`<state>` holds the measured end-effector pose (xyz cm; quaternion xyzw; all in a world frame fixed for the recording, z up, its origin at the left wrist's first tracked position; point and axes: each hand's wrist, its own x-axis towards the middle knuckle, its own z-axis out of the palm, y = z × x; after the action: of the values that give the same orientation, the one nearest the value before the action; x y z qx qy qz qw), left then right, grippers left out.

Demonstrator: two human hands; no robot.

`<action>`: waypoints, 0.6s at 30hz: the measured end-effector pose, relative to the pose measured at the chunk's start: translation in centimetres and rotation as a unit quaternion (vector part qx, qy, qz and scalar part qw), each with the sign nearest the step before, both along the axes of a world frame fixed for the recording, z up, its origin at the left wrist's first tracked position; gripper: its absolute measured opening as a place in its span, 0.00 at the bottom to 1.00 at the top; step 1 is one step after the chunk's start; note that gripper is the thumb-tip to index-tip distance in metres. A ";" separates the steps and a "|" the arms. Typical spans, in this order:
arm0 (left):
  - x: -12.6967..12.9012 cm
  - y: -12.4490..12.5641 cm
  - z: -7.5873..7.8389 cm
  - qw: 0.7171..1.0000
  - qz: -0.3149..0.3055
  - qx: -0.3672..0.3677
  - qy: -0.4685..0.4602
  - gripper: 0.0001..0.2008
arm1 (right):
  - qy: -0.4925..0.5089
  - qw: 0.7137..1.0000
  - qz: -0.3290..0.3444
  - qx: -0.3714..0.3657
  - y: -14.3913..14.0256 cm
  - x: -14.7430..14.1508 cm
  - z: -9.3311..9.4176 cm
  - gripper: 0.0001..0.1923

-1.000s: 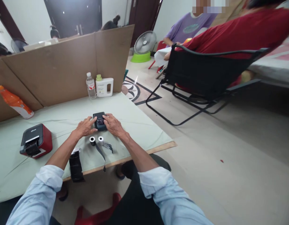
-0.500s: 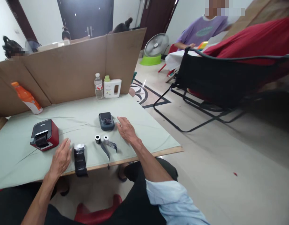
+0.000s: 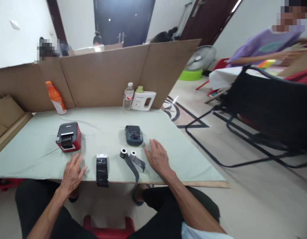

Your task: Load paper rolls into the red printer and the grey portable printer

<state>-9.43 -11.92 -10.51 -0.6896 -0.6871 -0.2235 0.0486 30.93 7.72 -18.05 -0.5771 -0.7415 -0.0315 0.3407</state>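
The two small rolls (image 3: 128, 154) lie on the table (image 3: 31, 156) just left of the right hand (image 3: 157, 159), black strips trailing toward the edge; the dark blue printer (image 3: 133, 134) sits just beyond those fingertips; both hands rest flat, fingers loosely spread, holding nothing; a black pouch (image 3: 102, 169) lies just right of the left hand (image 3: 72, 172); the red printer (image 3: 68, 136) stands beyond its fingers.

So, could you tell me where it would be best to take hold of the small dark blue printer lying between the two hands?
Probably across its two long sides, coming from above. The dark blue printer lies flat on the table, a low rounded slab with clear cloth on both flanks. The right hand rests nearest, just in front and to its right; the rolls sit clear of it.
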 end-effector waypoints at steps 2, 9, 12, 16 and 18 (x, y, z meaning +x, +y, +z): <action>-1.5 0.1 1.6 0.996 0.040 0.057 -0.054 0.21 | 0.047 0.999 0.002 0.018 0.5 -0.6 1.7 0.28; -10.1 3.3 5.7 0.937 0.148 0.103 -0.299 0.30 | 0.153 0.954 0.252 -0.057 2.5 -12.7 9.0 0.29; -12.1 4.6 6.2 0.909 0.116 0.049 -0.397 0.43 | 0.174 0.881 0.382 -0.219 2.7 -20.3 10.0 0.34; -12.2 6.1 6.5 0.887 -0.014 -0.057 -0.459 0.44 | 0.200 0.802 0.450 -0.337 2.3 -27.8 10.7 0.35; -11.8 6.5 6.3 0.883 -0.037 -0.059 -0.465 0.43 | 0.216 0.762 0.504 -0.344 1.8 -29.8 11.0 0.30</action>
<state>-21.24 -5.41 -4.23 -0.5333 -0.6168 -0.4790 -0.3252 1.09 9.52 -7.08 -0.1901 -0.7935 0.5273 0.2371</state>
